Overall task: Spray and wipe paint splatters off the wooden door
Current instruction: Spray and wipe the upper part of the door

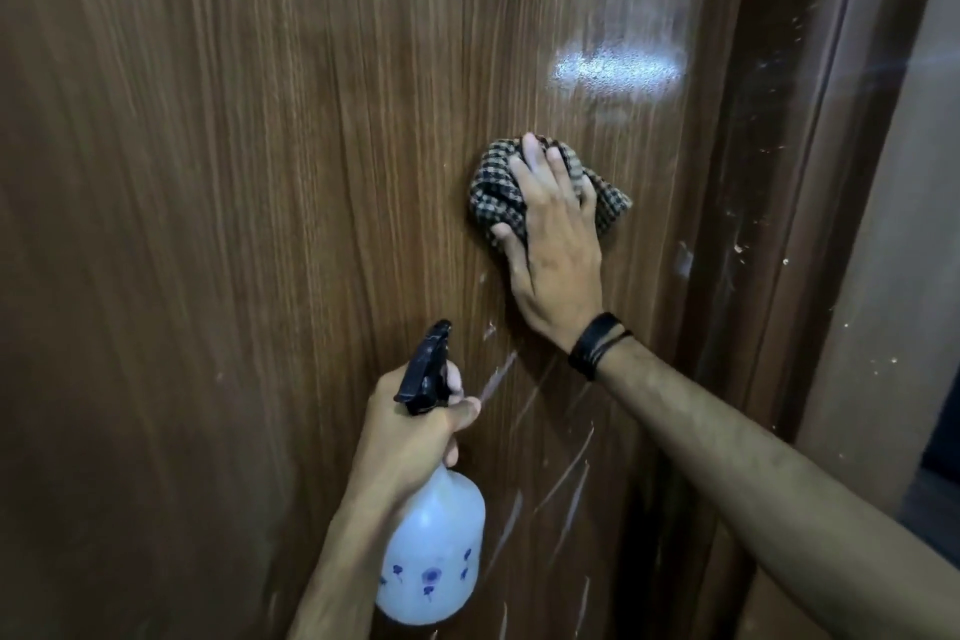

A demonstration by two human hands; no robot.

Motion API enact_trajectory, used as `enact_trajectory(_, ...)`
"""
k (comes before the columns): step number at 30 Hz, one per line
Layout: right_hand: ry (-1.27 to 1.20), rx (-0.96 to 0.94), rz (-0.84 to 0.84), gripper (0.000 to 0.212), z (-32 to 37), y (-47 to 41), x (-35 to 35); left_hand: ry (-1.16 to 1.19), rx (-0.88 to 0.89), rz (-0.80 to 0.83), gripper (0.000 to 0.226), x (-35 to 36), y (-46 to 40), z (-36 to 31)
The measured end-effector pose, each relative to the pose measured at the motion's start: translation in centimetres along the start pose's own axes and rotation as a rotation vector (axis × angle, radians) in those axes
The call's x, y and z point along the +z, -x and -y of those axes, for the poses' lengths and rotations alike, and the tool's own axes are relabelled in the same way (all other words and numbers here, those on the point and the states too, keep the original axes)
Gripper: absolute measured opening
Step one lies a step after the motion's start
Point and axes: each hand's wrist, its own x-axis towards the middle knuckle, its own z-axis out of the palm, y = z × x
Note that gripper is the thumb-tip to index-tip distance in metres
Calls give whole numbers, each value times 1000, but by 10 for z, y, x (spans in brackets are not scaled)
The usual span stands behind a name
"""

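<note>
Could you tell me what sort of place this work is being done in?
Probably an indoor doorway in a home or flat: a wood-grain door in a paint-speckled door frame, cleaned by hand with a checked cloth and a household spray bottle.

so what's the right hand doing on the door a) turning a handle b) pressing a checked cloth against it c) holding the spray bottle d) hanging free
b: the right hand presses the checked cloth flat on the wooden door, while the left hand grips the spray bottle.
</note>
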Motion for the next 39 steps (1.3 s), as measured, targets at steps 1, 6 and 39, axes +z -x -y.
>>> enact_trajectory(1, 25, -43, 7, 54, 3, 0, 3, 17, 5, -22, 14, -2, 3, 0)
enact_trajectory(6, 7, -225, 144, 54, -3, 68, 10, 92, -37, -114, 14, 7, 18, 11)
enact_trajectory(39, -314, 475, -184, 55, -61, 99, -17, -147, -62, -34, 13, 135, 9, 36)
